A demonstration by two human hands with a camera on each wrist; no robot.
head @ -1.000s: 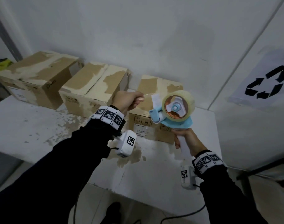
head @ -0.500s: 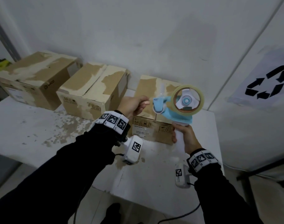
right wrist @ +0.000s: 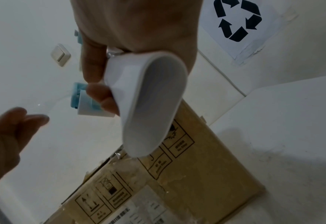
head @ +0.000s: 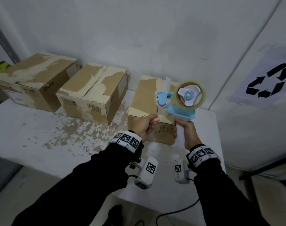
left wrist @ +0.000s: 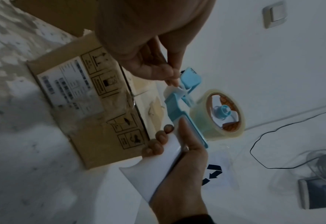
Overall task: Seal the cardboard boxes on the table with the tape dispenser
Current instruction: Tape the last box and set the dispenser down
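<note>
Three worn cardboard boxes stand in a row on the white table: left box point(head: 33, 82), middle box point(head: 93, 93), right box point(head: 145, 98) point(left wrist: 93, 106) point(right wrist: 187, 181). My right hand point(head: 179, 129) point(right wrist: 100, 94) grips the white handle of the blue tape dispenser point(head: 179, 110) point(left wrist: 185, 106), held upright above the right box's near right corner. Its clear tape roll point(head: 189, 95) point(left wrist: 223, 113) faces me. My left hand point(head: 155, 120) point(left wrist: 172, 80) pinches the loose clear tape end just below the dispenser's front, over the box's front top edge.
The table point(head: 41, 128) has a flaking, stained top and ends just right of the right box. A wall rises close behind the boxes. A recycling sign point(head: 269, 80) hangs on the right wall. A black cable point(head: 179, 211) trails on the floor below.
Both hands and the dispenser have come down and nearer the right box. The left hand has dropped from beside the dispenser's front to the box's front top edge, still pinching the tape.
</note>
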